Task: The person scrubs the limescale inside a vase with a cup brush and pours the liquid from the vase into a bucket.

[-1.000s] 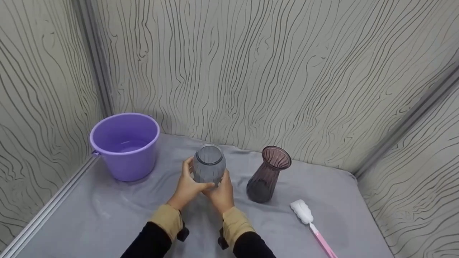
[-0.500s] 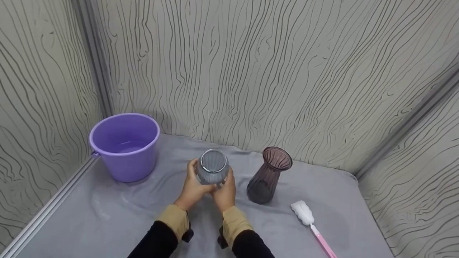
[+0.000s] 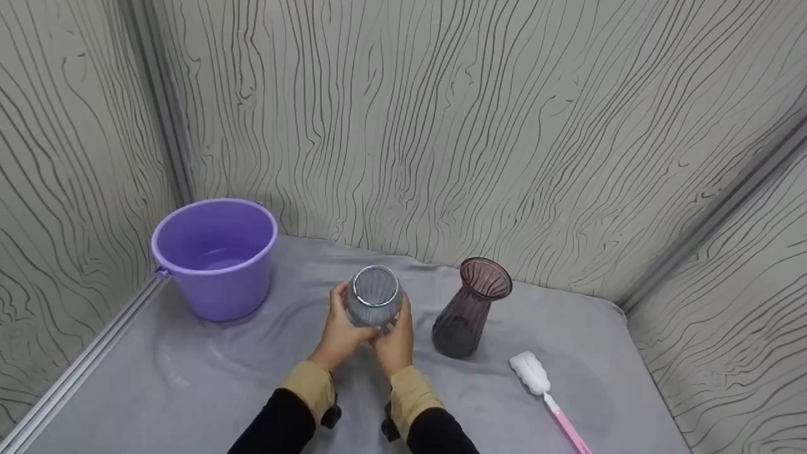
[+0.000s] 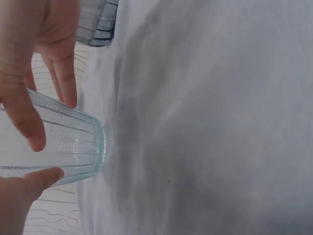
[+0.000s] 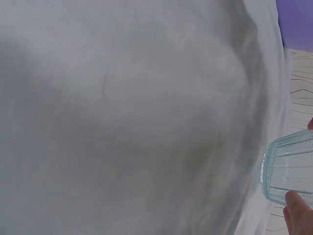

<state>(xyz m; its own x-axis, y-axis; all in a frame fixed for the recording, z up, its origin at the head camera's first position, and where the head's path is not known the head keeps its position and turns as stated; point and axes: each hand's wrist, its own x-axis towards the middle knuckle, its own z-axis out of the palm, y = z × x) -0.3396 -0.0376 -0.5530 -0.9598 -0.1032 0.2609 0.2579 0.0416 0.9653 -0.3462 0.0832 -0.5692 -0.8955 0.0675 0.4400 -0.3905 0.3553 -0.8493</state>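
Between both hands is a clear, bluish ribbed glass vase [image 3: 376, 302] with a round open mouth facing up. My left hand [image 3: 340, 337] holds it from the left, the thumb lying across the near side. On the other side my right hand [image 3: 396, 343] grips it, its thumb close to the left one. In the left wrist view the glass vase [image 4: 63, 137] has its base at or just above the grey cloth; whether it touches I cannot tell. The right wrist view catches only the base end of the vase [image 5: 288, 166] and some fingers. The far-side fingers are partly hidden.
A purple bucket [image 3: 217, 296] stands at the back left. To the right of the hands is a flared purple-brown glass vase [image 3: 463, 315], upright. A white sponge brush [image 3: 531, 373] with a pink handle lies front right on the grey cloth [image 3: 189, 391]. Patterned walls enclose the back and sides.
Both hands have brought the bluish vase slightly right and toward me, and its mouth tips more my way. Over the last half second they barely move. The other things stay put.
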